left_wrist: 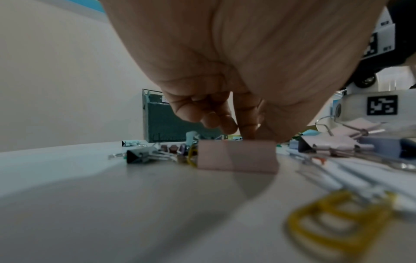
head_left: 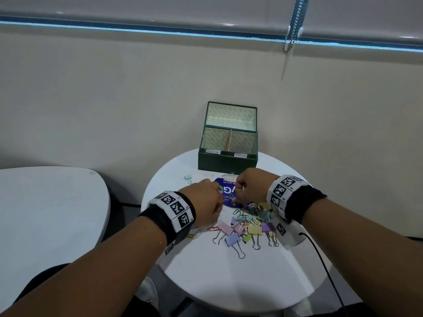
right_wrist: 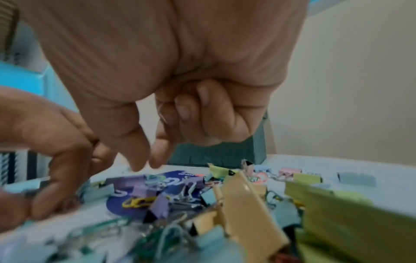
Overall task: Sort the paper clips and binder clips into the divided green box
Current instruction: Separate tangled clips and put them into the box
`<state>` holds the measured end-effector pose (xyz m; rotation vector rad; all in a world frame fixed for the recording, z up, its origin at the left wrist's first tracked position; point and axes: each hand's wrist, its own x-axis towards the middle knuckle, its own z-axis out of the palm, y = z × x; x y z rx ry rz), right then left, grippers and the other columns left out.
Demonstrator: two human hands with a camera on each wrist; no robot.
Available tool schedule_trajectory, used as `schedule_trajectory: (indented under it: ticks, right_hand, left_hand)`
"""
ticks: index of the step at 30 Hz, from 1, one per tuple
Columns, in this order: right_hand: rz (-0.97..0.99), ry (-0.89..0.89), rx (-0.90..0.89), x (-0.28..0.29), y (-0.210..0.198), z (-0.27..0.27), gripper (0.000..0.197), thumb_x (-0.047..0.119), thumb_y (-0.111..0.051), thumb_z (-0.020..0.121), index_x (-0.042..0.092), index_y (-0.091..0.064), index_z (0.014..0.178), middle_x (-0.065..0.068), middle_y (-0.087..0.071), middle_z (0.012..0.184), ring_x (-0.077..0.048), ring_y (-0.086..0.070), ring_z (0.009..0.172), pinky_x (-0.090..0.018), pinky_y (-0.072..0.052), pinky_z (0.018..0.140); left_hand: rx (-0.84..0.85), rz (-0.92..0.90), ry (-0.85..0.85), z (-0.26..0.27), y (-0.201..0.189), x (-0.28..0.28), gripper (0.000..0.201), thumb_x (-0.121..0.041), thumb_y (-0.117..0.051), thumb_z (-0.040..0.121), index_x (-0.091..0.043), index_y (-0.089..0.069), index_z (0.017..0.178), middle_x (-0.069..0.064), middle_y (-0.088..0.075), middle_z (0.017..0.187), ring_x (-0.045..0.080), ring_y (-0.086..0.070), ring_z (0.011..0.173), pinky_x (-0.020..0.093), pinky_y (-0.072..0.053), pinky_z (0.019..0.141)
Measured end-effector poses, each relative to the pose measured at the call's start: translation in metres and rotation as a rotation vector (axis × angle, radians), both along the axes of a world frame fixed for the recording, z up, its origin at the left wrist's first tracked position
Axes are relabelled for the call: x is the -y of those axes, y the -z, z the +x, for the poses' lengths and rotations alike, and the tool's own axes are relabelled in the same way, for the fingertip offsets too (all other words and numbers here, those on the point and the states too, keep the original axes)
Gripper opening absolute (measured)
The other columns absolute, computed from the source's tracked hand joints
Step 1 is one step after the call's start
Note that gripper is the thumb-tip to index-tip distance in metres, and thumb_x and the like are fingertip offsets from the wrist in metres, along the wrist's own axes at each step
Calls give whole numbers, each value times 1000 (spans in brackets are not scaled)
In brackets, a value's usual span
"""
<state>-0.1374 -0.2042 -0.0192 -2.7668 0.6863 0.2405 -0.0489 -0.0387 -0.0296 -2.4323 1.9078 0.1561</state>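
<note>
A dark green box (head_left: 226,161) with its lid up and a middle divider stands at the back of the round white table (head_left: 229,277). A pile of pastel binder clips and paper clips (head_left: 249,223) lies in front of it. My left hand (head_left: 206,200) is curled at the pile's left edge. Its thumb and forefinger (left_wrist: 247,131) pinch down behind a pink binder clip (left_wrist: 236,156), and what they pinch is hidden. My right hand (right_wrist: 144,163) hovers over the pile. Its back fingers (right_wrist: 198,110) curl round what looks like a thin wire clip, and its thumb and forefinger point down.
A purple round card (head_left: 225,191) lies under the hands. A mint binder clip (head_left: 188,178) sits alone at the left, and a yellow paper clip (left_wrist: 337,222) lies near my left wrist. A second white table (head_left: 45,202) stands at the left. A black cable (head_left: 320,259) hangs off the right edge.
</note>
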Motion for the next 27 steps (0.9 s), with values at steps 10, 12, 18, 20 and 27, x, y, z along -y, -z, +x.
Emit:
schedule_trajectory:
  ticks: [10, 12, 18, 20, 27]
  right_hand:
    - [-68, -24, -148, -17, 16, 8, 13, 23, -71, 78, 15, -73, 88, -3, -69, 84, -19, -61, 77, -31, -58, 80]
    - [-59, -42, -168, -19, 15, 6, 12, 26, -74, 77, 17, -71, 85, -2, -68, 82, -19, -60, 75, -31, -57, 78]
    - [435, 121, 197, 3, -8, -9, 12, 18, -57, 92, 13, -58, 82, -3, -56, 73, -14, -47, 60, -29, -44, 57]
    - [930, 280, 417, 12, -10, -15, 8, 10, -53, 90, 9, -55, 82, -8, -53, 71, -15, -41, 53, -25, -33, 47]
    - [1478, 511, 678, 15, -9, -21, 17, 4, -43, 87, 8, -57, 93, -7, -53, 70, -13, -44, 52, -19, -38, 40]
  left_hand:
    - [131, 86, -50, -10, 6, 9, 32, -38, -55, 93, -15, -61, 114, 6, -46, 108, 20, -38, 95, 32, -34, 74]
    - [137, 19, -31, -9, 6, 8, 31, -38, -53, 93, -15, -63, 113, 6, -47, 109, 22, -41, 99, 32, -36, 75]
    - [53, -156, -19, -5, -3, 3, 23, -35, -55, 95, -22, -70, 105, 2, -51, 107, 22, -44, 105, 32, -43, 80]
    - [1, -132, -47, -4, -4, 2, 19, -35, -59, 93, -26, -73, 101, -2, -50, 107, 19, -43, 105, 30, -43, 81]
    - [-67, -83, -54, -2, -3, 4, 16, -38, -65, 90, -31, -75, 100, -6, -54, 112, 16, -43, 108, 27, -38, 82]
